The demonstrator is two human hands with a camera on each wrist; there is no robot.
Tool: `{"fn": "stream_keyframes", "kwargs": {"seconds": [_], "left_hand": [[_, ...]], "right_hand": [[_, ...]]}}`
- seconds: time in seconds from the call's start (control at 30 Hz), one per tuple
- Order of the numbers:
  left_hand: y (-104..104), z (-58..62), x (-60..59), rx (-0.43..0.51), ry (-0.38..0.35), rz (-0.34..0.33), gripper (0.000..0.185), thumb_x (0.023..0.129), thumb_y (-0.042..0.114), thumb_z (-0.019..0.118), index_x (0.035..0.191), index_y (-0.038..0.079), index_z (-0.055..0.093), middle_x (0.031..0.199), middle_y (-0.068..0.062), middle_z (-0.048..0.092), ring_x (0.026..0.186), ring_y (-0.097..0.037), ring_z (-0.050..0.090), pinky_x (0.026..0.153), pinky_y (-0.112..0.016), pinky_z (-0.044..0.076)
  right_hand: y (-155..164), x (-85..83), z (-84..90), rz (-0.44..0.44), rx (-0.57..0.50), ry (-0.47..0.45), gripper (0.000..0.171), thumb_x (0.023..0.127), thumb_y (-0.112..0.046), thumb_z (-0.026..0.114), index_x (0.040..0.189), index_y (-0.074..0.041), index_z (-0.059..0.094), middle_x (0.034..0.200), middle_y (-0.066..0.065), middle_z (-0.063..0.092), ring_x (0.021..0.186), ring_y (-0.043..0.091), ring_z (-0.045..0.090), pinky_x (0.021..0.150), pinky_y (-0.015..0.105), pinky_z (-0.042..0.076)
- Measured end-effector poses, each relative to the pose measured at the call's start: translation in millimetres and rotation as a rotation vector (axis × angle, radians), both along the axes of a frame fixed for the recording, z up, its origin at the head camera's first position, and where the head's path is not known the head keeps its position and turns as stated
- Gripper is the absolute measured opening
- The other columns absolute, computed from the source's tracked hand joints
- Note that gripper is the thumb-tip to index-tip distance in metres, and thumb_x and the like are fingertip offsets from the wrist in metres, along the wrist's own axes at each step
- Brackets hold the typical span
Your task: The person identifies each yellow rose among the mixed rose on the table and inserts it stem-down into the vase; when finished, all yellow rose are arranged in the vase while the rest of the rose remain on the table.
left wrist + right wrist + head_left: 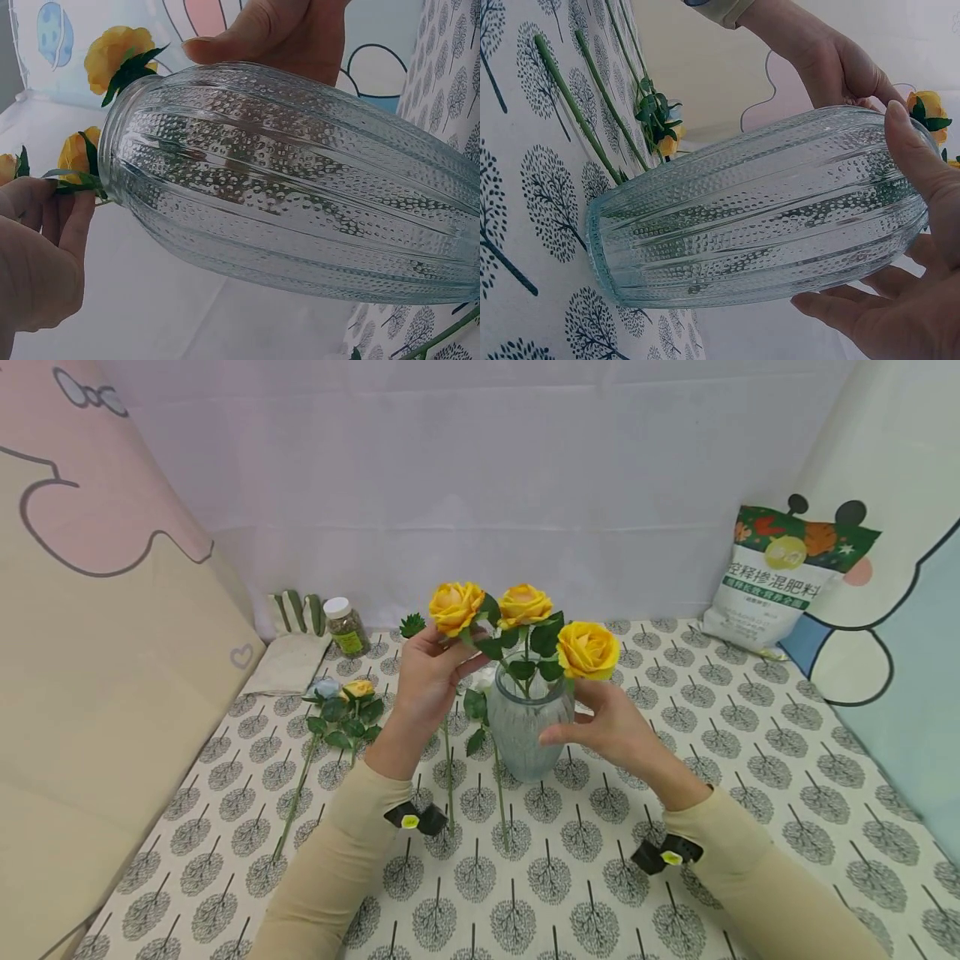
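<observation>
A ribbed clear glass vase (pixel 525 745) stands upright on the patterned cloth, with three yellow roses at its mouth. My right hand (pixel 621 727) grips the vase from the right, thumb across the near side; in the right wrist view its fingers (pixel 847 304) lie along the other side. At the rim's left, my left hand (pixel 426 687) pinches the leafy stem just under the left rose (pixel 456 608). The middle rose (pixel 525 604) rises above the opening, while the right rose (pixel 588 650) leans out over my right hand. Textured glass blurs the stems inside.
Left of the vase lie a yellow rose (pixel 358 688) and a pale blue flower (pixel 324 687). More green stems (pixel 501 797) lie close by, partly behind my left arm. Gloves (pixel 283 662), a white-capped jar (pixel 347 631) and a fertilizer bag (pixel 772 585) stand along the back.
</observation>
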State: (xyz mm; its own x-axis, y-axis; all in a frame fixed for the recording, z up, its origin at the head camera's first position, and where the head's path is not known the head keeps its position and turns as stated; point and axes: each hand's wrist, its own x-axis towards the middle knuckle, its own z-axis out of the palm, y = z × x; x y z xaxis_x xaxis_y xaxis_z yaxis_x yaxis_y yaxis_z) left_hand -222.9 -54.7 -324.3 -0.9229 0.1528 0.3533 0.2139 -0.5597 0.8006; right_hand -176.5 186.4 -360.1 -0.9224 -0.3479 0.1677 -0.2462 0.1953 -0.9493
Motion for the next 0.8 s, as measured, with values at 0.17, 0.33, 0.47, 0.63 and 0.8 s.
{"fn": "stream_keyframes", "kwargs": {"seconds": [0.17,0.33,0.47,0.63,0.8], "left_hand": [[5.6,-5.6,-0.4,-0.089,0.042,0.027,0.042,0.091,-0.017,0.057,0.108,0.017,0.074,0.092,-0.001,0.075,0.089,-0.014,0.071,0.083,-0.030,0.059],[7.8,-9.5,-0.2,-0.146,0.069,0.056,0.036,0.092,-0.015,0.058,0.122,0.002,0.070,0.091,0.002,0.076,0.090,-0.013,0.071,0.092,-0.031,0.053],[9.9,-10.9,-0.7,-0.167,0.071,0.061,0.038,0.094,-0.014,0.056,0.132,-0.015,0.055,0.094,0.004,0.075,0.091,-0.012,0.071,0.101,-0.037,0.049],[13.5,-12.2,-3.0,-0.164,0.047,0.064,0.038,0.094,-0.014,0.057,0.132,-0.015,0.053,0.094,0.003,0.075,0.089,-0.011,0.071,0.106,-0.042,0.047],[16.7,-15.2,-4.0,-0.203,0.021,0.069,0.040,0.093,-0.014,0.059,0.132,-0.010,0.056,0.093,0.005,0.075,0.088,-0.010,0.071,0.097,-0.033,0.051]], "right_hand": [[0.3,0.5,-0.4,0.003,-0.009,0.000,0.091,0.075,-0.013,0.088,0.153,-0.010,0.040,0.152,0.010,0.045,0.139,0.030,0.043,0.103,0.036,0.048],[0.0,0.8,-0.6,0.014,-0.037,0.010,0.095,0.074,-0.009,0.088,0.154,-0.018,0.037,0.153,0.005,0.044,0.142,0.027,0.038,0.105,0.045,0.046],[0.9,0.9,-2.1,0.002,0.000,0.024,0.092,0.075,-0.011,0.088,0.154,-0.014,0.039,0.153,0.007,0.044,0.143,0.029,0.036,0.107,0.048,0.043],[1.1,0.3,-2.1,-0.012,0.023,0.030,0.090,0.074,-0.014,0.089,0.152,-0.015,0.043,0.151,0.007,0.046,0.141,0.031,0.039,0.108,0.051,0.042],[0.6,-0.3,-1.0,-0.005,0.004,0.015,0.084,0.073,-0.015,0.090,0.146,-0.015,0.050,0.144,0.003,0.053,0.133,0.027,0.049,0.107,0.049,0.044]]}}
